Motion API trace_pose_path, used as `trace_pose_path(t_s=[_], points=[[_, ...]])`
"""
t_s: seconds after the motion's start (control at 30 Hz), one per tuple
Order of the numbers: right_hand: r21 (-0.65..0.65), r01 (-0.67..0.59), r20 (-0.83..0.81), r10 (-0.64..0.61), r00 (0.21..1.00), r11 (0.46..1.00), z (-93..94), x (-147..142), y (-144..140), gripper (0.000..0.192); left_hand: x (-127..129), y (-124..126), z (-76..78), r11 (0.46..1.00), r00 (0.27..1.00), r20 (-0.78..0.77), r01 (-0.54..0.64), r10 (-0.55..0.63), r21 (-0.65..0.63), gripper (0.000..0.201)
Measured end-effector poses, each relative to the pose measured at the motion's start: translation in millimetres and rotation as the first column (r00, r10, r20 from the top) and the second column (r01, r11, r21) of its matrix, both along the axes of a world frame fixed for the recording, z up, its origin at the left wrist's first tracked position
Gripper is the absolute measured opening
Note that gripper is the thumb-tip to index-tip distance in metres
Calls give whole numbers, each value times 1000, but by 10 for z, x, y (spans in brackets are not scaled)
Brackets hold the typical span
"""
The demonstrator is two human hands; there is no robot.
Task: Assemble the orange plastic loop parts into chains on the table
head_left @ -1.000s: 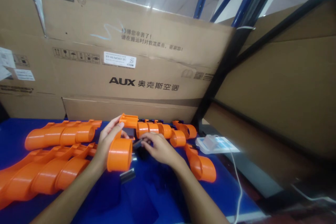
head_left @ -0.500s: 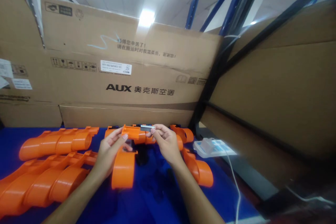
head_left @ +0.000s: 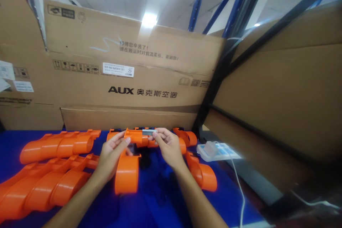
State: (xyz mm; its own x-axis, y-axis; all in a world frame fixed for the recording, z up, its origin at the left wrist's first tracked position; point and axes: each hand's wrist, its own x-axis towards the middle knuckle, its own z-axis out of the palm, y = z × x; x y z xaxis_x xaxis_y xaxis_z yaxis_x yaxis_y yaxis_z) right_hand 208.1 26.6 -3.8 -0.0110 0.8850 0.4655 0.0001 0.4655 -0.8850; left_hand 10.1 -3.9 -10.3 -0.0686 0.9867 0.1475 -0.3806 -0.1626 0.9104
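Between my thumb and fingers, my left hand (head_left: 113, 151) grips an orange plastic part (head_left: 134, 136) with a flange at its left end. My right hand (head_left: 167, 146) pinches a small grey rectangular piece with a toothed upper edge (head_left: 149, 132). The left end of this grey piece meets the right end of the orange part; I cannot tell whether it sits inside it. Just below my left hand stands a wide orange curved piece (head_left: 127, 174). More orange pieces (head_left: 184, 144) lie behind and beside my right hand.
Nested rows of orange curved parts (head_left: 57, 144) lie at the left on the blue table surface (head_left: 157, 206). A white power strip (head_left: 221, 151) with a cable is at the right. Cardboard panels (head_left: 149, 110) stand behind, and a dark metal frame post (head_left: 213, 82) rises at the right.
The grey piece has turned slightly, so its toothed edge now shows. Both hands keep their hold and barely move.
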Motion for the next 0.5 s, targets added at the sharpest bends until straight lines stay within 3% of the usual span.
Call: trace_pose_path(t_s=[0.5], points=[[37, 51, -34, -50, 998, 998, -46, -68, -49, 25, -25, 35, -40, 998, 998, -47, 48, -47, 31, 65]])
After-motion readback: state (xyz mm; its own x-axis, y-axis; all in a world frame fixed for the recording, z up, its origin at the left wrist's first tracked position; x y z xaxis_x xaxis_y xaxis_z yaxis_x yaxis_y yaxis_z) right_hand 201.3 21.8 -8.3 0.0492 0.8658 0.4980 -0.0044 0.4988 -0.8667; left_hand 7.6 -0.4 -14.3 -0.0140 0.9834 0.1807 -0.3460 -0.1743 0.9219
